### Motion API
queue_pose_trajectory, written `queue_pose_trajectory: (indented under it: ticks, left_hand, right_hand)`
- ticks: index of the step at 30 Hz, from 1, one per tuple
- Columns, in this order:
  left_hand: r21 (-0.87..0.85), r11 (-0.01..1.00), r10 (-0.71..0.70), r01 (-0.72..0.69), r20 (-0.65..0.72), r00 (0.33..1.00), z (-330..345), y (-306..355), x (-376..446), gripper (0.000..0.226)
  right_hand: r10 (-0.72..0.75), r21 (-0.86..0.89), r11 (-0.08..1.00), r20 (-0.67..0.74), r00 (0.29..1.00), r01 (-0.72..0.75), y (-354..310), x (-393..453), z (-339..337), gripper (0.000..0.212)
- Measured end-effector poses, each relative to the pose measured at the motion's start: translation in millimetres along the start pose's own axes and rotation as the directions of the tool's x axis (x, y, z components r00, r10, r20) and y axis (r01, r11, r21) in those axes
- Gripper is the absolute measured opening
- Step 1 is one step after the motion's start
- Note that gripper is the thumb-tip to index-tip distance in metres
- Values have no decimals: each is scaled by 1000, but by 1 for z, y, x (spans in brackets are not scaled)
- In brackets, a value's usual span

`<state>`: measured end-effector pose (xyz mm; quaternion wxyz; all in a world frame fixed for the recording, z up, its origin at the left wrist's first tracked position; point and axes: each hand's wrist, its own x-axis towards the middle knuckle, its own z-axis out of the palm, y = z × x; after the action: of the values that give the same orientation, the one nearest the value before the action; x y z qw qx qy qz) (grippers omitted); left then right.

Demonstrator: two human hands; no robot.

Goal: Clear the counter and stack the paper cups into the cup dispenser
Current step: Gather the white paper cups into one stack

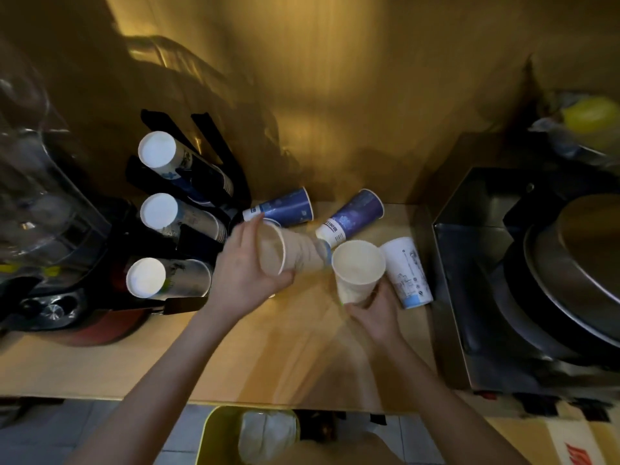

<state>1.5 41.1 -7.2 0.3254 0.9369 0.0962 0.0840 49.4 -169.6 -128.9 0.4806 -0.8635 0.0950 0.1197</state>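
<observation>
Head view, left hand (246, 275): wrapped round a tilted white paper cup (288, 253), mouth toward camera.
Right hand (377, 312): gripping an upright white paper cup (357, 270) by its base.
Black cup dispenser (188, 209): left on the wooden desk (268, 357), three stacks loaded.
Loose: two blue paper cups (285, 208) lying flat.
Risk: nesting crooked could crush a rim.

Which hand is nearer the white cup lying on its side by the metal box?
Right. The right hand, holding an upright cup, is just left of the lying white cup. The left hand is farther left, holding a tilted cup.
</observation>
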Motion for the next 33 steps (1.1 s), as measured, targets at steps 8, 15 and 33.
queue_pose_trajectory:
  ticks: [8, 15, 33]
  left_hand:
    - [-111, 969, 211, -220, -82, 974, -14, 58, 12, 93]
    - [-87, 955, 294, -285, 116, 949, 37, 66, 15, 98]
    - [-11, 950, 294, -311, 358, 886, 121, 4, 7, 101]
  right_hand:
    - [70, -137, 988, -22, 997, -73, 45, 11, 33, 72]
    - [62, -285, 957, 30, 998, -51, 26, 3, 22, 62]
    - [-4, -349, 936, 117, 993, 45, 20, 6, 6, 41]
